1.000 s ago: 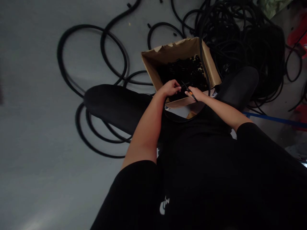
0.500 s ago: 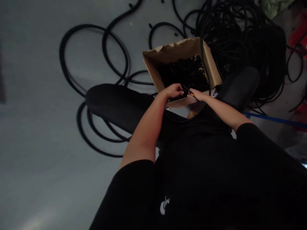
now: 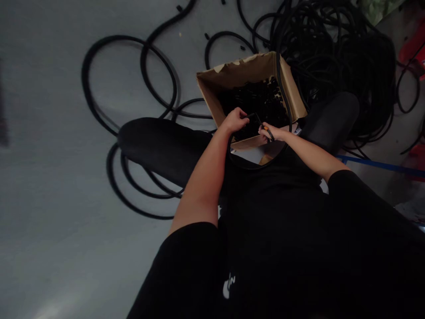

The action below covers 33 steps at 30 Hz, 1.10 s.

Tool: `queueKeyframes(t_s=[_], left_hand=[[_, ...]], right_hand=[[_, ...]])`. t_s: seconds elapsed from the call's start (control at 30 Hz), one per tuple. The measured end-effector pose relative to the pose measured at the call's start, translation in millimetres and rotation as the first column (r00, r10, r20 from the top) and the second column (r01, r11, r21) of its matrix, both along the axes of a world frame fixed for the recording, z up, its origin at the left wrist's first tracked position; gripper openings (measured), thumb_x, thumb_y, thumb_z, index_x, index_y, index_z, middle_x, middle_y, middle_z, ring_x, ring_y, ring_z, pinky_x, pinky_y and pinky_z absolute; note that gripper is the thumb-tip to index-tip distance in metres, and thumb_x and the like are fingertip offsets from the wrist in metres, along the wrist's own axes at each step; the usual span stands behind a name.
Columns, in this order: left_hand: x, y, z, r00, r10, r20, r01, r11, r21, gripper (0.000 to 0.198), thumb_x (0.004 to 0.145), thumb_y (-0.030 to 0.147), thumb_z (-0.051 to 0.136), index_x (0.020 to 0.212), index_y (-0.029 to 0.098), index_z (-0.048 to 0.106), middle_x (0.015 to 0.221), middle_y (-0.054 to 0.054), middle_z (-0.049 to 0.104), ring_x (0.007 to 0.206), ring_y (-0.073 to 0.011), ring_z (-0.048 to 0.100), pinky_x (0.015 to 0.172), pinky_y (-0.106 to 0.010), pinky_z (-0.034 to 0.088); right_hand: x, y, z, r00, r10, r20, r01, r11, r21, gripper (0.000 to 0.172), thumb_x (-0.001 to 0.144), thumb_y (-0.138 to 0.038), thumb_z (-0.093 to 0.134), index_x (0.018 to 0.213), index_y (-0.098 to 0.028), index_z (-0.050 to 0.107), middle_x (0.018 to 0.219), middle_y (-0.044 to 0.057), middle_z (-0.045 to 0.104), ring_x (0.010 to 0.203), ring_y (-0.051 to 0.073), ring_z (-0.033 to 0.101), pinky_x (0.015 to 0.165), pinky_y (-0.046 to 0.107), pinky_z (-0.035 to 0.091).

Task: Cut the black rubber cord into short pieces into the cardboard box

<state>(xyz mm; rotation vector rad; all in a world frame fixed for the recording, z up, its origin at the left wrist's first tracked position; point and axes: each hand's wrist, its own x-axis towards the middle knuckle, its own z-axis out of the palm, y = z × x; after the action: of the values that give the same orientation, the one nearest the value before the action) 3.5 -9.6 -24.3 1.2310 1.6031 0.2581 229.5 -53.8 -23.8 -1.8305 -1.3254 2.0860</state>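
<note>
My left hand (image 3: 236,120) is closed around a black hose, whose short end (image 3: 251,115) sticks out toward the right. In my right hand (image 3: 275,132) is a pair of scissors (image 3: 266,128) with orange and black handles, the blades apart and close to that hose end. Both hands are over the near side of an open cardboard box (image 3: 245,68). Many short black pieces (image 3: 252,99) lie inside it. From the held end, the hose loops down over my lap and back up across the box's right side.
A large tangle of black hose (image 3: 348,57) lies beyond the box at right. Loose hose coils (image 3: 129,37) spread on the grey floor at left, with several small black pieces near the top. A blue strip (image 3: 381,165) and red objects (image 3: 411,46) are at right.
My left hand has moved slightly up and left, away from my right hand. The scissors' handles have spread apart, and the hose end now shows between the hands.
</note>
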Motion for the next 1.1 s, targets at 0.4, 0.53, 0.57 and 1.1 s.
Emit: queueKeyframes(t_s=[0.4, 0.53, 0.57, 1.1], left_hand=[[7.7, -6.4, 3.9, 0.970, -0.054, 0.236, 0.075, 0.994, -0.081, 0.034, 0.090, 0.010, 0.094, 0.096, 0.024, 0.063, 0.075, 0.001, 0.075, 0.067, -0.0147, 0.065, 0.073, -0.028, 0.056], [6.5, -4.9, 2.5, 0.964, -0.084, 0.251, 0.109, 0.990, -0.089, 0.028, 0.093, 0.014, 0.093, 0.095, 0.022, 0.066, 0.078, 0.000, 0.078, 0.069, -0.0142, 0.067, 0.073, -0.028, 0.057], [5.7, -4.5, 2.1, 0.962, -0.089, 0.259, 0.113, 0.991, -0.078, 0.027, 0.094, 0.016, 0.093, 0.096, 0.022, 0.067, 0.078, 0.000, 0.078, 0.068, -0.0139, 0.067, 0.071, -0.026, 0.056], [0.2, -4.2, -5.2, 0.983, 0.009, 0.181, 0.003, 0.998, -0.067, 0.031, 0.097, 0.015, 0.092, 0.106, 0.023, 0.064, 0.083, 0.000, 0.077, 0.068, -0.0141, 0.068, 0.073, -0.027, 0.058]], right_hand=[[-4.9, -0.1, -0.8, 0.995, -0.007, -0.103, 0.012, 0.999, 0.053, 0.028, 0.120, -0.013, 0.075, 0.109, -0.027, 0.053, 0.080, -0.011, 0.057, 0.064, 0.009, 0.060, 0.057, 0.011, 0.045], [-5.4, -2.3, -8.2, 0.987, 0.036, -0.157, -0.021, 0.996, 0.092, 0.035, 0.119, -0.018, 0.080, 0.108, -0.029, 0.049, 0.076, -0.011, 0.055, 0.061, 0.010, 0.060, 0.054, 0.013, 0.042], [-5.6, -2.5, -8.6, 0.987, 0.053, -0.153, -0.037, 0.994, 0.103, 0.035, 0.119, -0.020, 0.081, 0.108, -0.029, 0.048, 0.074, -0.012, 0.054, 0.060, 0.011, 0.060, 0.054, 0.014, 0.042], [-0.9, -2.0, 13.3, 0.998, 0.068, -0.019, -0.067, 0.995, 0.068, 0.032, 0.116, -0.013, 0.080, 0.102, -0.027, 0.055, 0.063, -0.008, 0.055, 0.055, 0.014, 0.055, 0.049, 0.019, 0.045]])
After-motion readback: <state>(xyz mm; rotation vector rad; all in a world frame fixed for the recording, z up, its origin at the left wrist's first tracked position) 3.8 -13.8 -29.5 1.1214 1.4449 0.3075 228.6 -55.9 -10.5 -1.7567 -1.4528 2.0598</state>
